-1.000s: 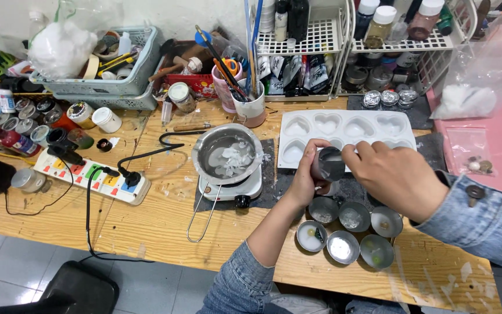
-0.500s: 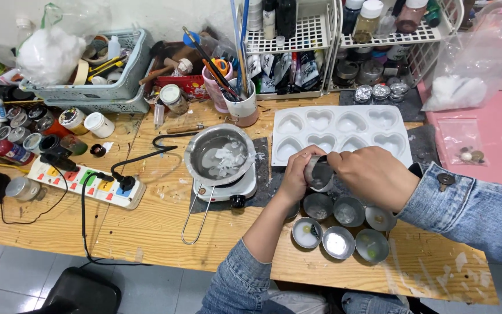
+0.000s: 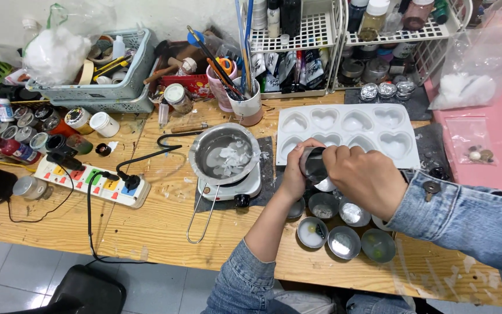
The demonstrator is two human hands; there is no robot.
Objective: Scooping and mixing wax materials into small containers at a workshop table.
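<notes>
Hands, left (image 3: 295,177) and right (image 3: 362,177), clasp dark tin (image 3: 314,164) firmly, tilted mouth leftward.

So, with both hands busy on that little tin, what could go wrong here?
The left hand and right hand hold the small tin above a cluster of open tins; a slip could knock or spill them. The metal pot of pale chunks on the small burner sits close to the left forearm, and its wire handle juts toward the table edge, so an elbow might catch it. The power strip lies nearby, so a spill could reach it.
</notes>
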